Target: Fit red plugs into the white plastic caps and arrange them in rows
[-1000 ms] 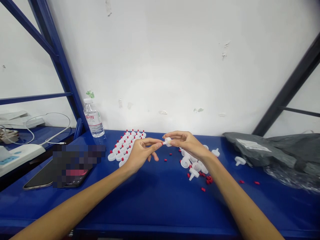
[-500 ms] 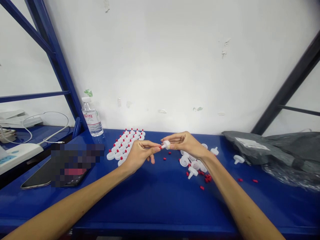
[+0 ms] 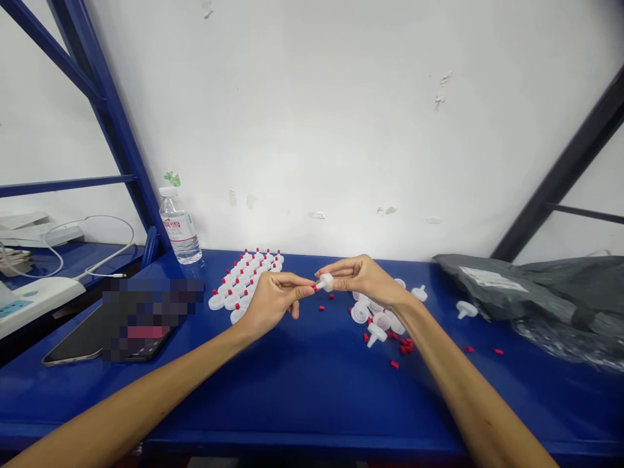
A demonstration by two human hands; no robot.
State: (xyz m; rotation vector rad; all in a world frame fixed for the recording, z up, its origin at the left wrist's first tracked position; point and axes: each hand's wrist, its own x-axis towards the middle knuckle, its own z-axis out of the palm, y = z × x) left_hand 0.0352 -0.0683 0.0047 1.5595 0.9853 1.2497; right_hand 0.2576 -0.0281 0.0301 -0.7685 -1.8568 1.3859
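Between thumb and fingers of my right hand (image 3: 363, 279) is a white plastic bottle cap with a spout (image 3: 325, 281). My left hand (image 3: 275, 299) pinches a small red tip cap (image 3: 314, 286) at the end of that spout; how far it sits on the spout I cannot tell. Behind my left hand, white caps with red tips (image 3: 240, 284) stand upright in rows. Near my right wrist lies a loose pile of white spouted caps (image 3: 361, 312), with red tip caps (image 3: 406, 346) scattered around it.
A water bottle (image 3: 180, 227) stands at the back left. Two phones, partly blurred, lie on the blue table (image 3: 302, 396), near a white power strip (image 3: 39, 299). Grey plastic bags (image 3: 550, 286) cover the right side, with a few loose caps before them.
Both hands stay together in nearly the same place, still pinching the white cap and the red tip. The view has shifted very slightly.
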